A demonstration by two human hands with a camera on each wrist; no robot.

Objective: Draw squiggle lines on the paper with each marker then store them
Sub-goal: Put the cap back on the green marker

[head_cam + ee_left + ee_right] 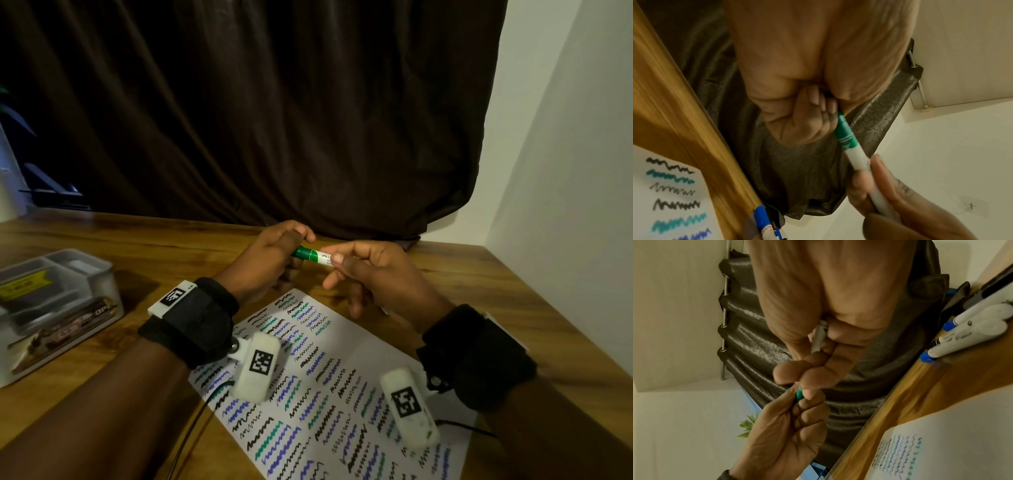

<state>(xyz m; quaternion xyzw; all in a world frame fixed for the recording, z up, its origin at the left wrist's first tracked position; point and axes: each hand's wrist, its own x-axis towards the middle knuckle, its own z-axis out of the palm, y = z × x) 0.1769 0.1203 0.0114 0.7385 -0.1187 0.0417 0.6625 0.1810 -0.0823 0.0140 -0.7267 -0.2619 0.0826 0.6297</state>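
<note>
A green-and-white marker (pixel 310 255) is held level in the air above the far end of the paper (pixel 325 394). My left hand (pixel 291 248) grips its green cap end (pixel 843 134), fingers curled round it. My right hand (pixel 337 262) pinches the white barrel (pixel 859 160) between thumb and fingers, with the rest of the barrel (pixel 819 337) running back into the palm. The cap appears seated on the marker. The white sheet is covered with rows of black, blue and teal squiggles (pixel 670 177) and lies flat on the wooden table (pixel 462 281).
An open metal tin (pixel 51 308) with inner compartments stands at the left of the table. Several capped white markers (pixel 972 331), some with blue caps (pixel 761 219), lie on the table beyond the paper. A dark curtain (pixel 274 120) hangs behind; a white wall (pixel 565 171) is at right.
</note>
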